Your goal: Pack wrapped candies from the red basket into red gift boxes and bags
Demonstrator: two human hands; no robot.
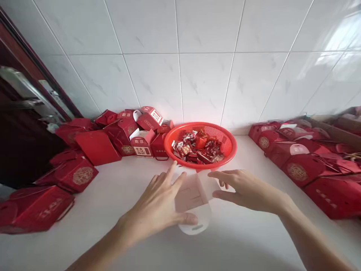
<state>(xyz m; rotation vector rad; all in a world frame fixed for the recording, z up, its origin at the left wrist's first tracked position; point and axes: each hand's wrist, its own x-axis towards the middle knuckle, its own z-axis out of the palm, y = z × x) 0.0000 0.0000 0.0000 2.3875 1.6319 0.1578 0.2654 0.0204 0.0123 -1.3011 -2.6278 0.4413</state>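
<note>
In front of me on the white surface stands a candy box (191,194) with its top flaps spread, so its pale inside shows. My left hand (162,199) lies along its left side, fingers apart, the thumb over the near flap with the slot. Fingers apart too, my right hand (239,188) is at the box's right flap; whether it touches the flap I cannot tell. Just beyond the box sits a red plastic basket (231,150) with many wrapped candies (197,147) in it.
Red gift boxes (124,137) are heaped at the left against the tiled wall (207,82). More red boxes (301,167) line the right side, beside a cardboard carton (345,131). A dark door with a metal handle (28,92) stands at far left.
</note>
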